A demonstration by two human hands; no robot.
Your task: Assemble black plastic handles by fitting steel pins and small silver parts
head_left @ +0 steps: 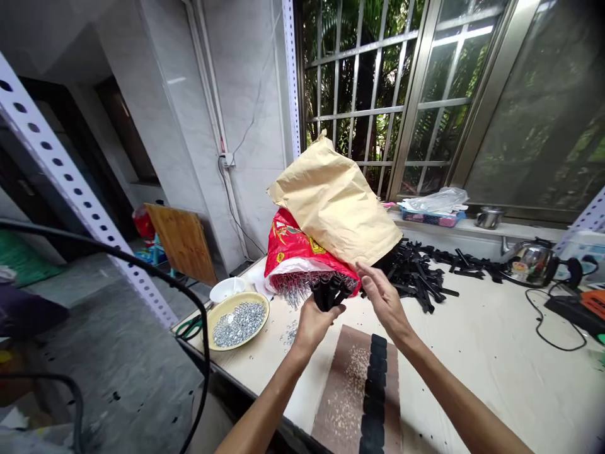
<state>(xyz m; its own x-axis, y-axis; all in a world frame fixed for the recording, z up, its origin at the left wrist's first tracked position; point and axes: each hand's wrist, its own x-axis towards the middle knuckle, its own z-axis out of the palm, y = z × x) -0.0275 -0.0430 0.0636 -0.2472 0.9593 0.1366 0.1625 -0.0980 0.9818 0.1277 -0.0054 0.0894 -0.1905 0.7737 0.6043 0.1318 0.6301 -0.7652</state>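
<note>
My left hand (312,325) is closed around a bunch of black plastic parts (327,294), held upright over the table. To its right, my right hand (385,304) is raised with fingers stretched out and nothing in it. Just behind the bunch, a red bag (302,252) lies with its mouth open towards me, full of thin metal pins (293,287). A yellow bowl (263,323) of small shiny metal pieces (240,323) stands to the left. Below my hands, a row of flat black pieces (375,394) runs along a brown board (344,416).
A large brown paper sack (335,195) leans over the red bag. Behind my right hand lies a heap of black plastic parts (418,277). A steel kettle (529,263) and an orange-black tool (579,312) with a cord are at right. Green-handled scissors (190,328) lie beside the bowl.
</note>
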